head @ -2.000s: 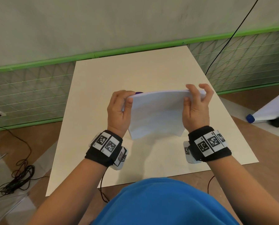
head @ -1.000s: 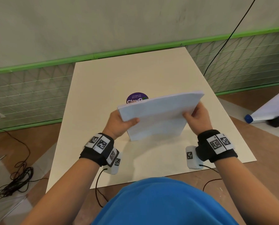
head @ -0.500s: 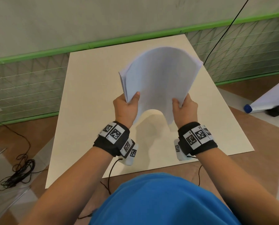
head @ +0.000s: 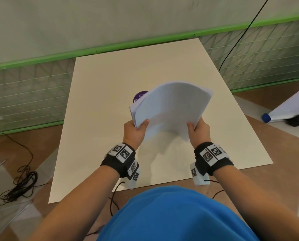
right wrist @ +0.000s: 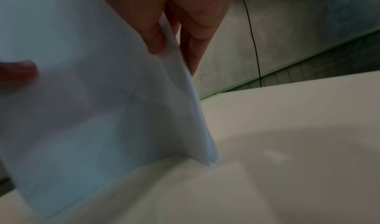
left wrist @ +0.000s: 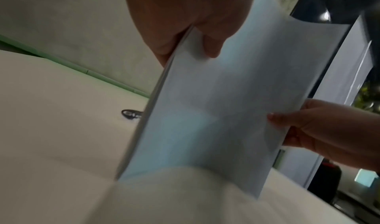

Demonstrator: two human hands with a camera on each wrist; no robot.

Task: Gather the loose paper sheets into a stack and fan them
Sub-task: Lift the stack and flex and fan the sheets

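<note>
A stack of white paper sheets [head: 171, 108] is held in the air above the cream table [head: 96, 119], bowed into an arch. My left hand [head: 136, 130] pinches its near left corner, thumb on top. My right hand [head: 198, 128] pinches the near right corner the same way. In the left wrist view the paper stack [left wrist: 216, 113] hangs from my left hand [left wrist: 191, 32], with the right hand [left wrist: 320, 126] at its far edge. In the right wrist view the paper stack [right wrist: 92, 105] runs down from my right hand [right wrist: 168, 24], its lower corner close to the table [right wrist: 287, 130].
A purple round sticker [head: 139, 96] shows on the table behind the paper. A green-trimmed wall [head: 110, 47] runs along the far edge. A black cable [head: 18, 185] lies coiled on the floor at left. A rolled white sheet with a blue cap [head: 267, 117] lies at right.
The stack went from lying flat and tilted between my hands to being raised and bowed upward. Since half a second ago it has come lower and leans further to the right.
</note>
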